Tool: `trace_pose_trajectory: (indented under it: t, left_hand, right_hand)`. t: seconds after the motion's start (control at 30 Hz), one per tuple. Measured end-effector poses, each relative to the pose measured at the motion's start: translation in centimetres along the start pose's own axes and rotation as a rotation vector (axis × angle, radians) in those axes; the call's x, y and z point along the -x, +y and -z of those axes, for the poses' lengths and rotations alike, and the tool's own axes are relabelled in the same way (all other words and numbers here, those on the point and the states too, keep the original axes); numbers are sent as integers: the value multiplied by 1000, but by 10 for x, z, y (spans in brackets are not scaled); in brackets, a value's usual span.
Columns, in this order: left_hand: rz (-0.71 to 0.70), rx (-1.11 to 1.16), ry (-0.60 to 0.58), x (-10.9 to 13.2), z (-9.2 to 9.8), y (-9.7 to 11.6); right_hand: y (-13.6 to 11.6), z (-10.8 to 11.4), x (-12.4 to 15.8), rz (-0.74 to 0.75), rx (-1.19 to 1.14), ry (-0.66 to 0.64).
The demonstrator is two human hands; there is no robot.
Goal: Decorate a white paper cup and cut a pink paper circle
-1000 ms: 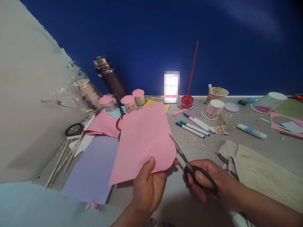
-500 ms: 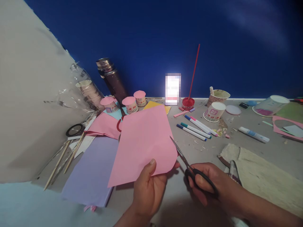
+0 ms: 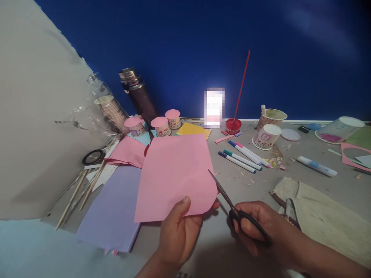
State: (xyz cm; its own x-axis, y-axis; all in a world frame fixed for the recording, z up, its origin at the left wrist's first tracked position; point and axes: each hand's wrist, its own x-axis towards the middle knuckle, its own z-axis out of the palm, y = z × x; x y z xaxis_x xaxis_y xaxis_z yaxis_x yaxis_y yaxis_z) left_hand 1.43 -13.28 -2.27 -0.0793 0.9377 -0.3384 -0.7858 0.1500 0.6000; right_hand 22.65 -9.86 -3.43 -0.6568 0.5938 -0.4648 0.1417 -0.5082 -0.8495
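A sheet of pink paper (image 3: 174, 173) is pinched in my left hand (image 3: 181, 231), thumb on top and fingers underneath, above the table. Its lower right corner is rounded, and a small notch shows at the right edge. My right hand (image 3: 255, 224) grips black-handled scissors (image 3: 224, 193) with fingers through the loops. The blades lie at the sheet's right edge, with the tip over the pink surface. Beneath and left of the sheet lies purple paper (image 3: 108, 212). Folded pink paper (image 3: 127, 150) rests behind it, with a red handle (image 3: 147, 150) partly hidden by the sheet.
Several markers (image 3: 242, 158) lie right of the sheet. Behind stand small decorated cups with pink roofs (image 3: 160, 127), a thermos (image 3: 140, 96) and a glowing phone (image 3: 214, 108). A white decorated cup (image 3: 266, 137), a glue tube (image 3: 317, 166) and a cloth (image 3: 321, 216) are at right; wooden sticks (image 3: 71, 200) at left.
The scissors have cut a little into the pink sheet's right edge, where a notch now shows. The sheet's far edge has tipped slightly lower. Both hands keep their grips.
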Motion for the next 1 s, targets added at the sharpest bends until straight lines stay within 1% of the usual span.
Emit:
trace_pose_trajectory:
  t: [0.4,0.6,1.0]
  left_hand:
    - [24,-12,-51,-1,5,2]
    - [35,-13,-89,0,6,6]
    - [74,-35,-155,2,18,9]
  right_hand:
    - [-3,-2,0,-58,22,17]
    - [-3,-2,1,-45,19,-3]
    - [3,2,1,-66,29,-25]
